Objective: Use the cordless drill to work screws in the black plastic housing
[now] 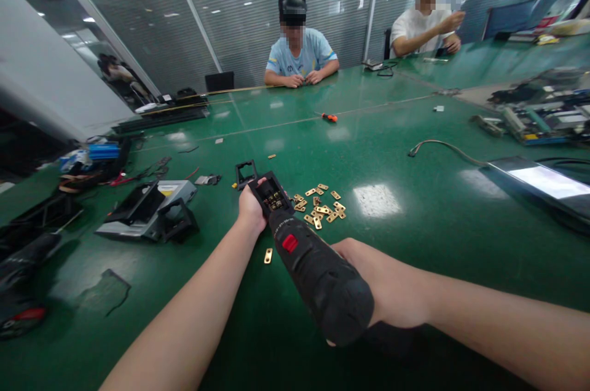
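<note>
My left hand [251,209] grips a small black plastic housing [271,189], open side up, with brass-coloured metal parts inside. In my right hand [364,283] is a black cordless drill [318,274] with a red switch on top. Its front end points into the housing; the bit's tip is hidden behind the drill body. Just right of the housing lie several small brass plates with holes [322,209]. One more brass plate [268,256] lies nearer to me, beside my left forearm. Behind my left hand stands a black square frame [246,173].
An orange screwdriver [329,117] lies farther back on the green table [405,243]. Grey-and-black device parts [147,213] are at left. A lit screen device [544,179] with a cable and circuit boards [544,111] are at right. Two people [302,50] sit across the table.
</note>
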